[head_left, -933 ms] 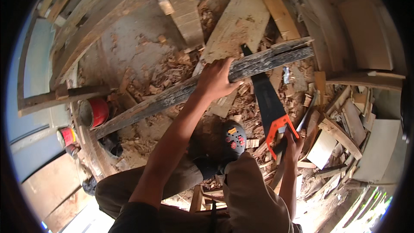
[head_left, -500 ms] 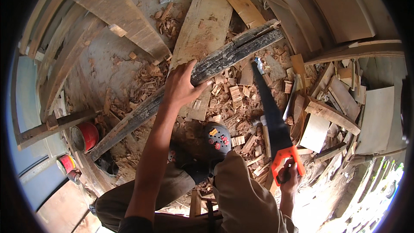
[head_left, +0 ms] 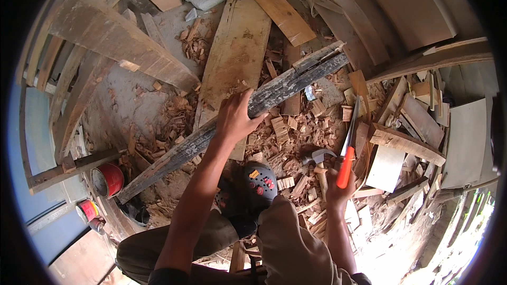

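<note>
Left hand (head_left: 235,119): wrapped over the top edge of the long weathered grey wooden plank (head_left: 232,121), fingers curled round it about midway along, so it's a proper grip, not just resting.

Right hand (head_left: 338,190): closed around the orange handle of a hand saw (head_left: 346,150), blade pointing up and away from the person, tilted a touch to the right.

Plank position: lies diagonally across the floor (head_left: 121,105), low end near the red cylindrical tin (head_left: 107,179) at lower left, high split end up toward upper right. It sits propped above a heap of wood chips and offcuts (head_left: 296,132).

Key relation: the saw is to the right of the plank and not touching it. Blade runs roughly crosswise to the plank's long axis. The right hand is the nearer one to the plank's upper-right stretch, the left hand already has the middle.

Foot: a dark perforated clog with small coloured charms (head_left: 256,184) sits just below the plank, between the two arms.

Other tool: a claw hammer with a wooden handle (head_left: 318,161) lies in the chips just left of the saw handle.

Packages: besides the red tin, a smaller red-and-yellow can (head_left: 87,210) sits further down at the left edge. Labels too small to make out.

Surroundings: pale planks and boards (head_left: 237,53) fanned out all around.
</note>
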Available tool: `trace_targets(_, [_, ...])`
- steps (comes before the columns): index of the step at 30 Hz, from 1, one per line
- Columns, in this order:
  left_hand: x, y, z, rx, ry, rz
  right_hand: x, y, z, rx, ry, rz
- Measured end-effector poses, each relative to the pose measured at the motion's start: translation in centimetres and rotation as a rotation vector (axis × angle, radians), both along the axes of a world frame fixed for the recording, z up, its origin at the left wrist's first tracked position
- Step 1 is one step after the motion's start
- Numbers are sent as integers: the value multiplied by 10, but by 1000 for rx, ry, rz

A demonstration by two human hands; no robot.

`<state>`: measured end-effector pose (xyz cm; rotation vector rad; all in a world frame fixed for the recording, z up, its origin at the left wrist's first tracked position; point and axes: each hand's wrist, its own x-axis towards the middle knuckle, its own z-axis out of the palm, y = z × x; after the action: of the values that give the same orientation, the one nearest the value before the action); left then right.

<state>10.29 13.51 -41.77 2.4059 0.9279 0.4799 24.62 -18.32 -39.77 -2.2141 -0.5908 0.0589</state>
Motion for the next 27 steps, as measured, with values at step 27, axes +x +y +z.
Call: trace_targets(27, [-72,48,106,-57,-211,193,62,186,-71,-5,362,204])
